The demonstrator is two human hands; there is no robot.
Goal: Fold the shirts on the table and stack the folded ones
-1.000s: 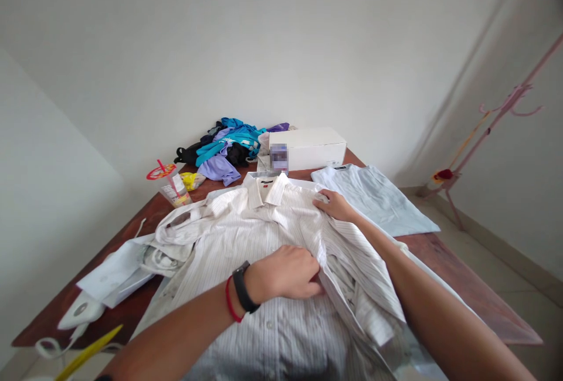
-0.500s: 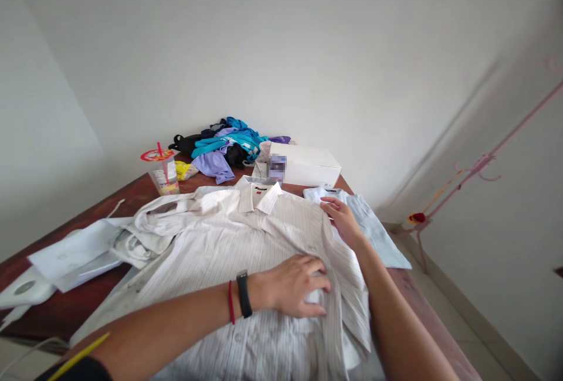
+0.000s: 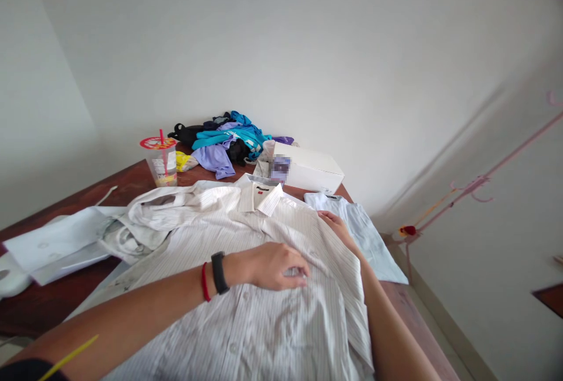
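A white button-up shirt (image 3: pixel 211 240) with thin stripes lies spread face up, its collar toward the wall. My left hand (image 3: pixel 277 266), coming in from the left with a black wristband and a red cord, rests on the shirt's chest. Its fingers are curled, the tips pinched together on the cloth. At the shirt's right shoulder, my right hand (image 3: pixel 338 230) has its fingers closed at the sleeve edge; the thumb is hidden. Just beyond that hand is a folded light blue garment (image 3: pixel 373 240). The shirt's left sleeve (image 3: pixel 153 208) lies bunched.
Behind the shirt stand a plastic cup with a straw (image 3: pixel 162 164) and a white box (image 3: pixel 312 170). A heap of clothes (image 3: pixel 237 138) lies against the wall. White papers (image 3: pixel 57 240) are at the left of the brown table (image 3: pixel 118 179). A pink pole (image 3: pixel 510 161) stands at right.
My left hand has shifted left and up over the chest, its spread fingers now curled together. My right hand has closed at the shoulder edge, and the shirt's right side has moved slightly.
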